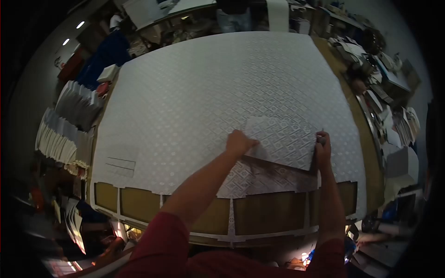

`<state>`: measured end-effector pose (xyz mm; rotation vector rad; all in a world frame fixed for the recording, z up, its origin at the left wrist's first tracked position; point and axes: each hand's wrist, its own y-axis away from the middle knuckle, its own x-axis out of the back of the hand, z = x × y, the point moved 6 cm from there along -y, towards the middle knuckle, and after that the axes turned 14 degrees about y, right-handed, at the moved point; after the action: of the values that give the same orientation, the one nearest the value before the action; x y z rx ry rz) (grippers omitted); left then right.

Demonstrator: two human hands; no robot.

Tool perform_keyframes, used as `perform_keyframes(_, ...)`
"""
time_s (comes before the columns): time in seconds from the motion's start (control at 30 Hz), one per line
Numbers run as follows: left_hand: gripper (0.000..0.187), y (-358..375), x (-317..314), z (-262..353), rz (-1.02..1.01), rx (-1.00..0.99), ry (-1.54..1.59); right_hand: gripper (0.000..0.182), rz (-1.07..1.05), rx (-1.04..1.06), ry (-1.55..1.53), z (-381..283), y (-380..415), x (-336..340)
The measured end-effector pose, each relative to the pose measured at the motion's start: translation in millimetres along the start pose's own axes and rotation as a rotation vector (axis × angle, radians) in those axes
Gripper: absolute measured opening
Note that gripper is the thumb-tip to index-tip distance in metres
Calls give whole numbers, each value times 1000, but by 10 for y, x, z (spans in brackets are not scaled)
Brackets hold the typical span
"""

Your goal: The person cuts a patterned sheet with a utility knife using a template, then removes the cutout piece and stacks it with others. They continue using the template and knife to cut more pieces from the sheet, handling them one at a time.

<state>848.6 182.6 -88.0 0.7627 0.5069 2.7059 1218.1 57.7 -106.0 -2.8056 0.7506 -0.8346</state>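
A large white sheet of lace-patterned fabric (199, 92) lies spread over the table. Above its front right part, a smaller patterned fabric panel (280, 141) is raised and tilted, with a dark shadowed edge along its front and right side. My left hand (238, 143) grips the panel's left edge, thumb side toward its middle. At the right edge my right hand (322, 142) is closed on the panel near its corner; a small pale tip shows by the fingers. Along the sheet's front run several rectangular cut-outs (269, 216) baring the brown table surface.
Thin dark lines (121, 166) mark the sheet at front left. Stacks of white folded material (58, 134) stand left of the table, beside a blue cover (103, 60). Papers and clutter (394, 83) crowd the right side. A person (234, 18) stands beyond the far edge.
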Motion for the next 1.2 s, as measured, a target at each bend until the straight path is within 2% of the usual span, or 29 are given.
perform_keyframes(0.03,81,-53,-29,-92,-120,67,73,38,-48,-36,-51,-158,112,20)
perform_keyframes(0.07,81,19,-109,-27,-140,56,78,38,-100,-65,-116,-288,176,10)
perform_keyframes(0.13,83,279,45,97,112,-52,-155,35,-150,-97,-213,-251,318,-10)
perform_keyframes(0.23,92,431,10,130,175,-84,-99,33,-107,-51,-47,-369,481,-85)
perform_keyframes(0.3,93,460,3,68,175,-81,-49,41,-48,-78,254,-535,587,-132)
perform_keyframes(0.33,95,466,-1,24,163,-83,-2,41,-56,-69,248,-519,628,-182)
perform_keyframes(0.4,92,510,5,-59,174,-84,75,42,40,145,402,-518,663,-256)
perform_keyframes(0.53,87,602,-16,-172,221,-156,188,45,106,230,390,-518,662,-244)
perform_keyframes(0.57,87,613,-30,-183,231,-162,196,46,103,181,376,-526,670,-227)
perform_keyframes(0.63,88,812,-19,-194,90,17,503,47,73,157,342,-585,692,-234)
perform_keyframes(0.7,89,966,-45,-215,104,62,481,46,90,164,387,-474,653,-246)
perform_keyframes(0.77,92,947,-189,-402,201,-66,450,46,77,177,241,-273,615,-272)
perform_keyframes(0.83,83,919,-349,-541,94,-108,448,45,90,171,172,-272,598,-253)
perform_keyframes(0.87,83,1010,-239,-516,122,-108,452,45,75,190,157,-180,566,-237)
perform_keyframes(0.93,71,1316,-181,-185,-16,-261,453,52,-8,-16,-84,8,480,-188)
perform_keyframes(0.97,71,1443,-98,-135,-1,-263,455,52,-16,-5,-91,-52,498,-152)
perform_keyframes(1.03,59,1714,91,3,-31,-496,509,61,35,-53,-361,-499,659,77)
perform_keyframes(1.07,59,1793,200,-38,-19,-498,509,61,27,-47,-367,-577,719,116)
perform_keyframes(1.13,60,1939,266,-25,-230,-572,477,67,-42,-16,-478,-646,879,166)
perform_keyframes(1.17,60,1953,262,-102,-223,-578,477,67,-44,-9,-481,-671,967,145)
perform_keyframes(1.2,68,1954,278,-236,-143,-672,511,67,-94,40,-487,-733,1060,74)
